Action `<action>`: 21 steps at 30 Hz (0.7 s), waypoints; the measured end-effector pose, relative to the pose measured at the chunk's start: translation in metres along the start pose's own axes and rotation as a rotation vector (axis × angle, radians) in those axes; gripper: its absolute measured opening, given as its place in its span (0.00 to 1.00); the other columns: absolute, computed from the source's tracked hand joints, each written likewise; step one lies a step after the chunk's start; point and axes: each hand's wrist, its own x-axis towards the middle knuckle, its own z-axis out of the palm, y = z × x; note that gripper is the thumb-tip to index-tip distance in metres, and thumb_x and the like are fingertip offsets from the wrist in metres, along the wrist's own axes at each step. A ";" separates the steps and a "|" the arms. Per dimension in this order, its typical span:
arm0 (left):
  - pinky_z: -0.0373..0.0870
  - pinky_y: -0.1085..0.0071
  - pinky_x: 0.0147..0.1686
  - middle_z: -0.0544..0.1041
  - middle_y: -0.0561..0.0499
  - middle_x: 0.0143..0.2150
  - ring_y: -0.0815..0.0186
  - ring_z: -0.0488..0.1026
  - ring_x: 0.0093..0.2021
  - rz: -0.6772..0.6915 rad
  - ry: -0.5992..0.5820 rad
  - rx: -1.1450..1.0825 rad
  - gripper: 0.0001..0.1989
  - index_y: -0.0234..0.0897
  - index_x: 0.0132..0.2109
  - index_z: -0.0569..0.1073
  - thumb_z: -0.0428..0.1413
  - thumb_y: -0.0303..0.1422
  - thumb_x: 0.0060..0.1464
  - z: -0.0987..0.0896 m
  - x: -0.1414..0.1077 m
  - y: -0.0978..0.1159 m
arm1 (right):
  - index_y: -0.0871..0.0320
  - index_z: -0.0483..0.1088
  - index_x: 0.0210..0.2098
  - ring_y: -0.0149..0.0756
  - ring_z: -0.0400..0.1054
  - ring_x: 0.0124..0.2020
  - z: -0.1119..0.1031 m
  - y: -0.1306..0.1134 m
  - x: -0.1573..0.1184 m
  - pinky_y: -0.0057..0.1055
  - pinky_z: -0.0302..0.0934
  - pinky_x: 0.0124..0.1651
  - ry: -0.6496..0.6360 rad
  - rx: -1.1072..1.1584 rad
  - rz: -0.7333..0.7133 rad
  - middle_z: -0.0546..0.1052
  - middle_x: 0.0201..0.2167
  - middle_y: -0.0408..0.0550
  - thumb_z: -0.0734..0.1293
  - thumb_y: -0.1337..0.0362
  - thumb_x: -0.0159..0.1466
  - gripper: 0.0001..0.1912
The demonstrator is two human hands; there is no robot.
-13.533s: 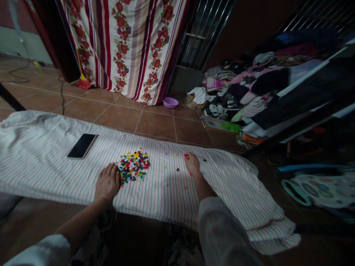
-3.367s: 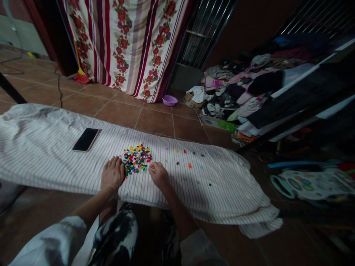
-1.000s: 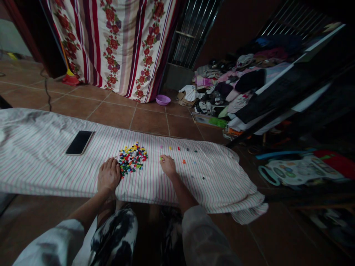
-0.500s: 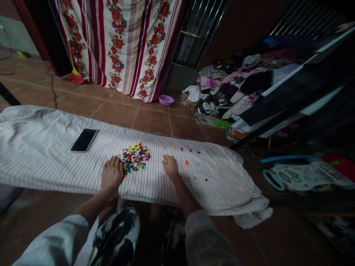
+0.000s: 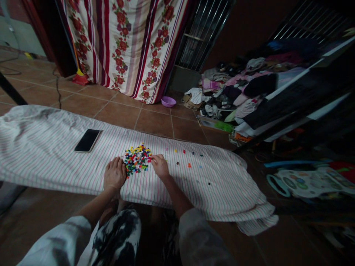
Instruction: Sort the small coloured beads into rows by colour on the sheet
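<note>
Red, green, yellow and white pieces [image 5: 137,161], head view, lie in a loose, low heap on a striped cloth [image 5: 63,162]. The left hand [image 5: 115,173] rests palm down at the heap's left edge, its fingers extended and lying together, with nothing visible in their grasp. The right hand [image 5: 160,165] is at the opposite edge, thumb and forefinger drawn together; whether a piece sits between their tips cannot be told at this scale. To the right, other bits lie apart from one another in loose rows, among them a yellow bit [image 5: 175,151], a red bit [image 5: 184,151], an orange bit [image 5: 189,165] and a dark bit [image 5: 209,183]. A phone [image 5: 88,140] lies flat to the left of the heap. Handling, as judged from appearance: each piece is probably very light and stiff, perhaps plastic, unlikely to break under finger pressure but easily flicked away or dragged along with its neighbours. The soft, creased cloth should give beneath a fingertip and check rolling. The best hold is probably a thumb-and-forefinger pinch across opposite sides, taken at the heap's fringe, where pieces lie more separately.
</note>
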 end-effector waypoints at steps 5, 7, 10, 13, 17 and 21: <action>0.60 0.55 0.58 0.72 0.36 0.58 0.51 0.66 0.60 -0.010 -0.009 0.005 0.20 0.28 0.52 0.71 0.40 0.34 0.64 -0.002 0.001 0.002 | 0.51 0.75 0.48 0.34 0.68 0.43 0.012 -0.015 0.011 0.28 0.63 0.46 -0.034 -0.022 -0.037 0.70 0.44 0.47 0.63 0.67 0.64 0.14; 0.60 0.55 0.58 0.72 0.36 0.58 0.51 0.66 0.60 -0.015 -0.016 0.012 0.20 0.28 0.52 0.71 0.41 0.34 0.64 -0.002 0.001 0.002 | 0.51 0.75 0.48 0.34 0.68 0.44 0.017 -0.018 0.015 0.28 0.63 0.47 -0.049 -0.037 -0.047 0.70 0.44 0.47 0.63 0.68 0.64 0.15; 0.60 0.55 0.58 0.72 0.36 0.58 0.52 0.66 0.60 -0.020 -0.024 0.010 0.21 0.27 0.52 0.71 0.41 0.34 0.64 -0.001 0.001 0.002 | 0.51 0.75 0.46 0.33 0.68 0.44 0.021 -0.022 0.018 0.27 0.63 0.47 -0.064 -0.061 -0.038 0.70 0.43 0.47 0.63 0.69 0.65 0.13; 0.59 0.55 0.59 0.72 0.36 0.58 0.51 0.65 0.61 -0.020 -0.027 -0.002 0.21 0.27 0.52 0.71 0.41 0.34 0.64 0.000 0.000 0.001 | 0.52 0.75 0.43 0.34 0.68 0.45 0.022 -0.025 0.020 0.27 0.63 0.47 -0.070 -0.068 -0.035 0.71 0.43 0.47 0.62 0.69 0.65 0.11; 0.59 0.54 0.59 0.71 0.35 0.59 0.51 0.65 0.61 -0.021 -0.026 -0.032 0.21 0.27 0.52 0.71 0.41 0.34 0.63 -0.001 0.001 0.001 | 0.53 0.74 0.41 0.34 0.68 0.45 0.022 -0.028 0.019 0.27 0.62 0.48 -0.037 -0.047 -0.057 0.72 0.42 0.47 0.61 0.70 0.65 0.11; 0.59 0.53 0.59 0.71 0.34 0.58 0.50 0.65 0.61 -0.036 -0.018 -0.064 0.21 0.28 0.52 0.71 0.41 0.35 0.63 -0.003 0.001 0.003 | 0.55 0.72 0.41 0.34 0.69 0.43 0.021 -0.029 0.013 0.28 0.62 0.48 0.014 0.005 -0.085 0.73 0.41 0.47 0.60 0.71 0.65 0.11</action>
